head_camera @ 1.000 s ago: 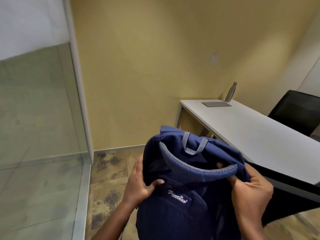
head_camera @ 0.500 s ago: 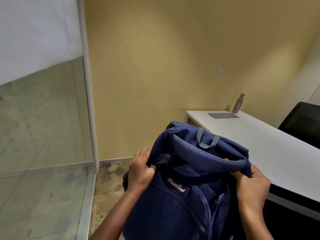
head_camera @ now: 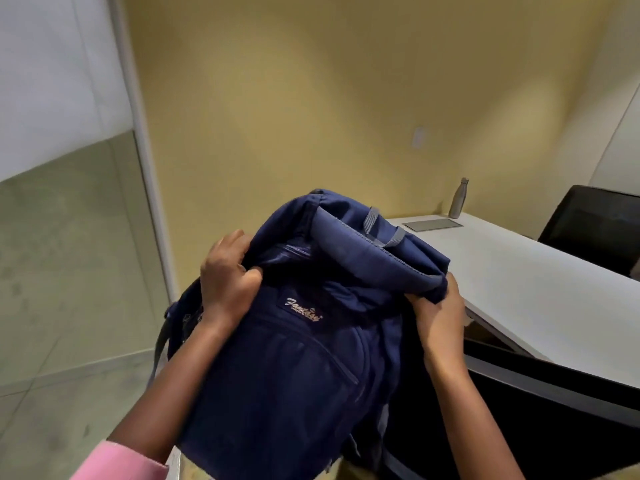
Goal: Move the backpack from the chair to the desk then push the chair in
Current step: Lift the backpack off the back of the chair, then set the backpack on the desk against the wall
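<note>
A navy blue backpack [head_camera: 311, 341] with a grey top loop hangs in the air in front of me, left of the white desk [head_camera: 540, 292]. My left hand [head_camera: 228, 275] grips its upper left side. My right hand [head_camera: 440, 317] grips the fabric at its upper right. A black chair [head_camera: 554, 420] stands low at the right, against the desk's near edge, partly hidden by the bag and my right arm.
A steel bottle [head_camera: 459, 199] and a flat grey pad [head_camera: 433, 224] lie at the desk's far end by the yellow wall. A second black chair [head_camera: 595, 226] stands behind the desk. A glass partition [head_camera: 69, 271] runs along the left.
Both hands have raised the backpack higher and nearer the desk. My left hand has closed tighter on the bag's upper left. The view has swung left and down.
</note>
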`<state>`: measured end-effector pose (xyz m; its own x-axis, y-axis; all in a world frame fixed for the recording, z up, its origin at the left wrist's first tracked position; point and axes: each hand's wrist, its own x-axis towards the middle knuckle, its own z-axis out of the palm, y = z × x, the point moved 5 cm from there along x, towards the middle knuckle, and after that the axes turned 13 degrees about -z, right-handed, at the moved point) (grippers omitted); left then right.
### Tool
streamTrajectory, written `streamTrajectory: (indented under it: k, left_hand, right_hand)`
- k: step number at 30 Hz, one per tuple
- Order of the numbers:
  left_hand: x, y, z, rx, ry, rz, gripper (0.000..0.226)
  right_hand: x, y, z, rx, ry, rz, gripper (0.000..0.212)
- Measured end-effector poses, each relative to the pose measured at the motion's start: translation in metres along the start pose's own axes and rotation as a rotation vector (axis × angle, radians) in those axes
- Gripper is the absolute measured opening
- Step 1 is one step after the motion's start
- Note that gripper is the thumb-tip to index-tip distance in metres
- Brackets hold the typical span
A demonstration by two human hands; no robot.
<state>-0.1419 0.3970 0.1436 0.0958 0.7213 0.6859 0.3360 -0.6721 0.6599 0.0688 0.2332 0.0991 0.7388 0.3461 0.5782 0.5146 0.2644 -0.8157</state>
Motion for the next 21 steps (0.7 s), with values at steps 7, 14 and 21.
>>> streamTrajectory:
  k: [7, 14, 21]
  left_hand:
    - [0.035, -0.008, 0.009, 0.05, 0.035, 0.002, 0.026]
    - [0.077, -0.034, 0.036, 0.05, 0.101, -0.037, 0.023]
    - [0.111, -0.068, 0.079, 0.121, 0.123, -0.061, 0.022]
  right_hand:
    - [0.028, 0.027, 0.027, 0.058, -0.032, 0.081, 0.05]
    - [0.029, 0.083, 0.077, 0.041, -0.175, 0.183, 0.115]
    - [0.059, 0.152, 0.126, 0.217, -0.066, 0.399, 0.071]
